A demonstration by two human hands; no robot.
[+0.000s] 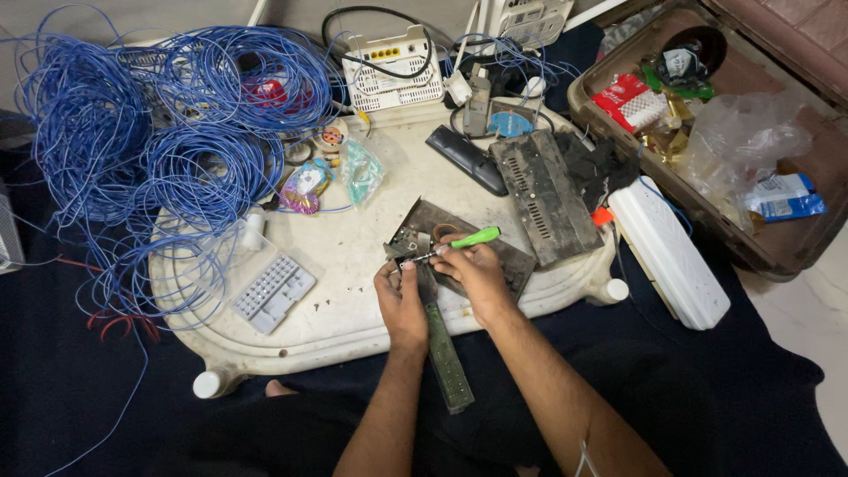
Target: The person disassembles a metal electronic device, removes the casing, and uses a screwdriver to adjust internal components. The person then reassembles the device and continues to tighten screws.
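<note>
My right hand [477,274] grips a screwdriver with a green handle [473,238], its tip pointing left at a small metal part [408,252] of an open dusty metal chassis [495,252]. My left hand [402,305] pinches and steadies that metal part from below. A long green circuit board [448,358] runs from under my hands toward me, over the tray's front edge. All of this rests on a white upturned plastic tray [353,256].
Tangled blue wire coils [159,141] cover the left. A perforated metal cover [543,194], black remote [465,159], white router [393,66], grey key block [272,291] and small plastic bags [331,181] lie on the tray. A white power strip [671,252] and open brown suitcase [777,256] sit right.
</note>
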